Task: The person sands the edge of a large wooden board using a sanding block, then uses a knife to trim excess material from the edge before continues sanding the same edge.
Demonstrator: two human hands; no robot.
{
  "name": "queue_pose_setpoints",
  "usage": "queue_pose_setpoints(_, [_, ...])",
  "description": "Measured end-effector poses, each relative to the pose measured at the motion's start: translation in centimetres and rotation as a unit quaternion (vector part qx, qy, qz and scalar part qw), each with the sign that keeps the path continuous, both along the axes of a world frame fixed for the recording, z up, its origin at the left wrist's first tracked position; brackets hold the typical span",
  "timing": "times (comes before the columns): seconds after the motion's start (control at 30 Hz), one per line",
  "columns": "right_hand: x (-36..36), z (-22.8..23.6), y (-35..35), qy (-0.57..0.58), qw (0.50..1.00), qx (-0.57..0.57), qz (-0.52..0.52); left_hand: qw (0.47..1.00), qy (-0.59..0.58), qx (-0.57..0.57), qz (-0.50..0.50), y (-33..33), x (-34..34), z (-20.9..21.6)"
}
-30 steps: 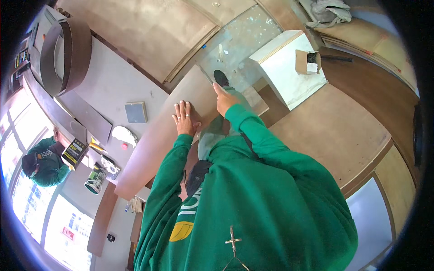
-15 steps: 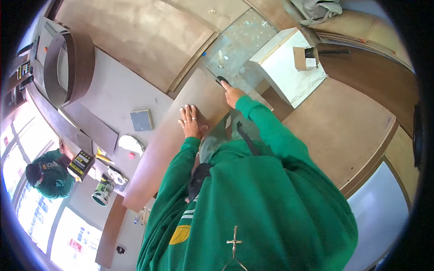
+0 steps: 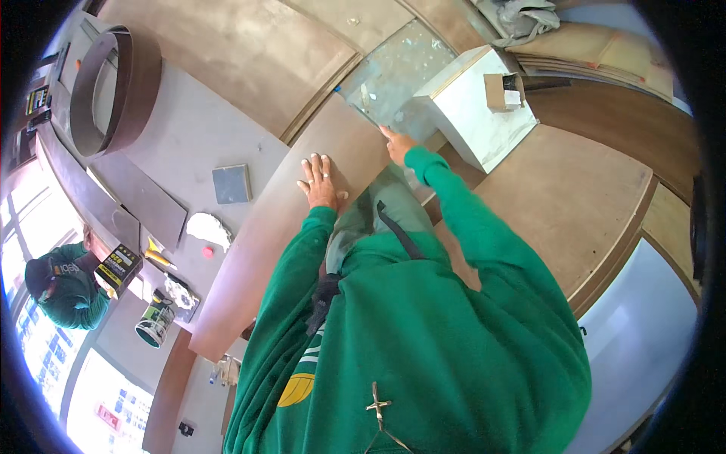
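A long, curved brown panel (image 3: pixel 261 250) stretches across in front of my body. My left hand (image 3: pixel 319 181) lies flat on its upper face with the fingers spread, a ring on one of them. At the panel's far right end is my right hand (image 3: pixel 398 145), its fingers bent and the index finger pointing along the end edge. It holds a slim, dark hand tool, mostly hidden by the fingers now; its exact kind does not show.
A white box-shaped cabinet (image 3: pixel 473 102) with a small open carton (image 3: pixel 503 92) on it stands right of my right hand. On the pale table left lie a grey block (image 3: pixel 231 184), a curved brown ring (image 3: pixel 144 91) and a paint-smeared pot (image 3: pixel 155 324). Another person (image 3: pixel 64 284) works far left.
My right hand has shifted slightly right and up along the panel's end, and the tool's black part no longer shows. My left hand stays flat on the panel. The view has shifted a little.
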State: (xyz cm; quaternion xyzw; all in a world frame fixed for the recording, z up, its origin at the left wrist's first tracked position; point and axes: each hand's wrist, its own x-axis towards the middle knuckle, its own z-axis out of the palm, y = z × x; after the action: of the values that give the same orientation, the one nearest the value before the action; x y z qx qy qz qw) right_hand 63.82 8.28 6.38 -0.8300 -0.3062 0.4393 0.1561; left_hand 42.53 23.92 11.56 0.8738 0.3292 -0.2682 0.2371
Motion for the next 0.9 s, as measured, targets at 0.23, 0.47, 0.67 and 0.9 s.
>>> queue_pose_setpoints(0.23, [-1.3,1.7,-2.9,-0.003,0.996,0.086,-0.026,0.999,-0.032,0.018,-0.006,0.5,-0.6,-0.8])
queue_pose_setpoints(0.47, [-0.9,2.9,-3.3,0.007,0.999,0.030,-0.031,1.000,-0.017,0.002,0.007,-0.1,-1.1,-1.0])
queue_pose_setpoints(0.67, [0.1,-3.2,-5.3,0.043,0.998,-0.049,0.010,1.000,0.004,0.016,-0.015,-0.3,-0.3,-0.4])
queue_pose_setpoints(0.9, [0.9,-2.6,-6.8,0.043,0.993,0.024,-0.111,0.999,-0.021,0.025,0.004,0.6,0.0,0.3])
